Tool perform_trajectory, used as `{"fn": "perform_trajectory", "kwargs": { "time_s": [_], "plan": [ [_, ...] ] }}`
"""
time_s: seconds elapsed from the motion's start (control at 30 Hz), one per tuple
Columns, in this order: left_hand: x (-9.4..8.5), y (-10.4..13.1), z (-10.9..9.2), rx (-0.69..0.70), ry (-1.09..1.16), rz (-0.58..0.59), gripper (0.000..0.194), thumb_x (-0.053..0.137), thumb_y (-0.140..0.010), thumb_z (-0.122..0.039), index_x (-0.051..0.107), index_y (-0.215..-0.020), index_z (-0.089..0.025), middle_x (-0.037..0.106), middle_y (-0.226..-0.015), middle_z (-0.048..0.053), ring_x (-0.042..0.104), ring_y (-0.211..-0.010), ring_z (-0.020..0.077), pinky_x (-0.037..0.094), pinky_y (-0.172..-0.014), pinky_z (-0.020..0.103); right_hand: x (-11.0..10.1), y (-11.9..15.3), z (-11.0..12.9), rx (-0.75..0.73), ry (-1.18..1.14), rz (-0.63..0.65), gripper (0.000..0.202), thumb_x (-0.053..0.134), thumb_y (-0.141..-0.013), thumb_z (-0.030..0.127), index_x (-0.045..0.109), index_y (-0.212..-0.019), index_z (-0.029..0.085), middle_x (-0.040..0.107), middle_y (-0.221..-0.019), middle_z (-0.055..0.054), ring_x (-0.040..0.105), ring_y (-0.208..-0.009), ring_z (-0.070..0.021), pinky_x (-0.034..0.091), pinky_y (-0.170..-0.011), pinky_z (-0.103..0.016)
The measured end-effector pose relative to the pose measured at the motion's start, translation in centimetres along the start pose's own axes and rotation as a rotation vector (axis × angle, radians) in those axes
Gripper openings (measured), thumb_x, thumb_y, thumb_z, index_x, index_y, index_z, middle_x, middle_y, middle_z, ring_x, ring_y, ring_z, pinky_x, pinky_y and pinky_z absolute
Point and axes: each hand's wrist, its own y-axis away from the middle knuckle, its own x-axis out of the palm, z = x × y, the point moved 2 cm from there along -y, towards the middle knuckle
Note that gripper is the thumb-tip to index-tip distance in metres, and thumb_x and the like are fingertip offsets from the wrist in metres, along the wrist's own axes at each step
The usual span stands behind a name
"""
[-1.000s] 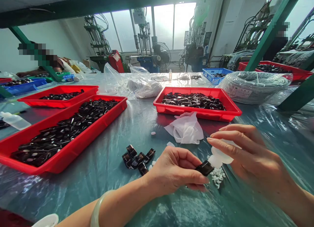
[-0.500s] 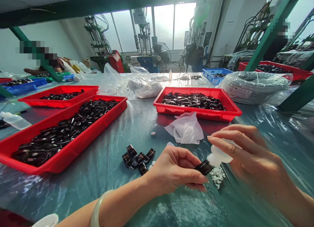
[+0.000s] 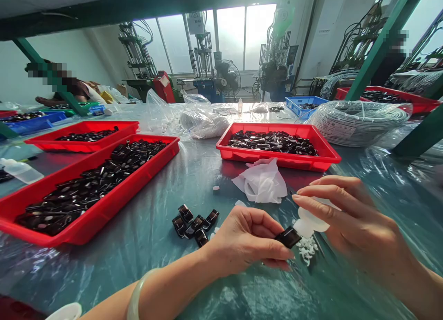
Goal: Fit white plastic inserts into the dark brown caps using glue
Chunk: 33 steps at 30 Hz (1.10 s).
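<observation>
Between the thumb and fingers of my left hand (image 3: 247,239) is a glossy black part (image 3: 288,237). My right hand (image 3: 360,228) is closed round a translucent white bottle (image 3: 313,218), whose tip points left at the end of the black part. Under the bottle tip lies a small heap of white pieces (image 3: 307,251). Several loose black parts (image 3: 195,225) rest on the table left of my left hand. A crumpled white cloth (image 3: 265,181) lies beyond my hands.
Red trays of black parts stand at the left (image 3: 104,209), farther left (image 3: 83,147) and ahead (image 3: 277,161). A wrapped cable coil (image 3: 356,121) is at the right, beside a green post (image 3: 380,48). Another person (image 3: 74,89) is at the far left.
Both hands keep nearly the same place and hold. The bottle tip has shifted very slightly against the black part. The person at the far left has moved a little.
</observation>
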Motion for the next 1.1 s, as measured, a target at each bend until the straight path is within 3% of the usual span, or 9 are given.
{"fn": "perform_trajectory", "kwargs": {
  "time_s": [1.1],
  "plan": [
    [0.15, 0.0, 0.11, 0.005, 0.0, 0.0, 0.016, 0.074, -0.057, -0.012, 0.064, -0.069, -0.008, 0.067, -0.058, 0.005, 0.063, -0.052, 0.0126, 0.047, -0.048, 0.017, 0.14, 0.22, 0.09, 0.008, -0.026, 0.017, 0.035, 0.045, -0.075, -0.012, 0.058, -0.097, 0.012, 0.061, -0.089, -0.01, 0.049, -0.091, -0.0229, 0.047, -0.073, -0.038]
  ]
}}
